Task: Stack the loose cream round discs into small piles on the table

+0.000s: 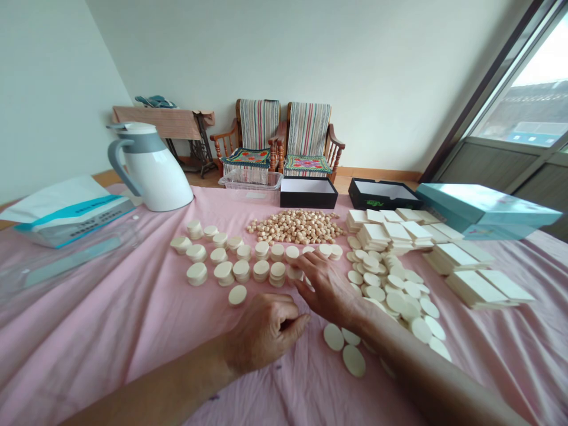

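Pink cloth (110, 349) w/ tons of cream discs (223, 271) on it, mostly in short stacks in rough rows right in front of me. My right hand (326, 290) is out over the end of the front row, fingers (308, 264) spread and released, tips right at a small stack (294, 273), not closed round it afaict. Left hand (266, 331) is just beside it, fingers (288, 309) curled into a loose fist; can't tell if anything's inside. One single disc (237, 295) lies just left of that fist, and a few loose ones (354, 361) are on the cloth below my right wrist.

To the right there's a big overlapping spread of discs (394, 302), then stacks of rectangular cream slabs (470, 288). Behind the rows is a heap of small tan beads (295, 228), not sure of the material. Further back: clear plastic tub (251, 188), two open black boxes (308, 193) side by side, teal box (483, 210) at the right edge. White jug w/ grey handle (148, 168) and a white-and-blue bag (66, 212) are on the left. Two striped wooden armchairs (284, 133) stand by the wall, behind everything.
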A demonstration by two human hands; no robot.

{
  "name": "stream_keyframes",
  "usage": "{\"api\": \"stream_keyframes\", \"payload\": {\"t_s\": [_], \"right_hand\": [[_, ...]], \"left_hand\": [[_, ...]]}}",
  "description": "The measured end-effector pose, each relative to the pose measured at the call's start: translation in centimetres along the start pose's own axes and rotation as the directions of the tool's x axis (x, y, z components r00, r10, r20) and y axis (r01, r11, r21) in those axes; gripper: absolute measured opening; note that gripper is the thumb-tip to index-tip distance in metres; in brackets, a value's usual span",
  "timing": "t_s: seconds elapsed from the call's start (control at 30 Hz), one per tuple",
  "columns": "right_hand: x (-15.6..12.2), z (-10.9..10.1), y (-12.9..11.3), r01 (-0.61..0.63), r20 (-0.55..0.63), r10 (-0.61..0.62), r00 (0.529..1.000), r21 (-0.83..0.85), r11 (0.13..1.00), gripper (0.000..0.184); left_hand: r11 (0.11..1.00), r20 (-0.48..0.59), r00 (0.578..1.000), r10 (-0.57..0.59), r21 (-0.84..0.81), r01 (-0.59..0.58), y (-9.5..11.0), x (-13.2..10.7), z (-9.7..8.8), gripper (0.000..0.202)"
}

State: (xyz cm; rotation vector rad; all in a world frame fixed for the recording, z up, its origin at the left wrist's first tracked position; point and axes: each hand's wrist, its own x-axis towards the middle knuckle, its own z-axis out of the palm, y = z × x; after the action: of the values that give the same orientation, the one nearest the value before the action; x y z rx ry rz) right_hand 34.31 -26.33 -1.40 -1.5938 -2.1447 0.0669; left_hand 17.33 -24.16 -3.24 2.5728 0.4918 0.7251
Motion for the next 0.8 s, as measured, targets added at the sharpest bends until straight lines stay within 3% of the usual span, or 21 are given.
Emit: {"api": "stream_keyframes", "payload": {"t_s": [0.2,0.4,0.57,0.8], "right_hand": [[0.04,-0.20,-0.17,0.004,-0.013,-0.004,1.000,0.020,1.000,0.012],[-0.05,-0.11,-0.41,-0.014,-0.124,0.027,0.992,0.108,0.994,0.017],[-0.09,-0.05,-0.68,-0.019,-0.144,0.038,0.989,0.126,0.992,0.014],[0.07,0.09,-0.72,0.005,-0.146,0.009,0.989,0.093,0.996,0.013]], "left_hand": [[1.000,0.002,1.000,-0.007,0.010,0.007,-0.01,0.01,-0.01,0.040],[1.000,0.025,1.000,-0.001,0.014,0.001,-0.15,-0.12,-0.08,0.040],[0.999,0.045,0.998,0.037,-0.032,-0.036,0.40,-0.08,-0.47,0.037],[0.997,0.155,0.986,0.067,-0.054,-0.059,-0.05,-0.34,-0.43,0.032]]}}
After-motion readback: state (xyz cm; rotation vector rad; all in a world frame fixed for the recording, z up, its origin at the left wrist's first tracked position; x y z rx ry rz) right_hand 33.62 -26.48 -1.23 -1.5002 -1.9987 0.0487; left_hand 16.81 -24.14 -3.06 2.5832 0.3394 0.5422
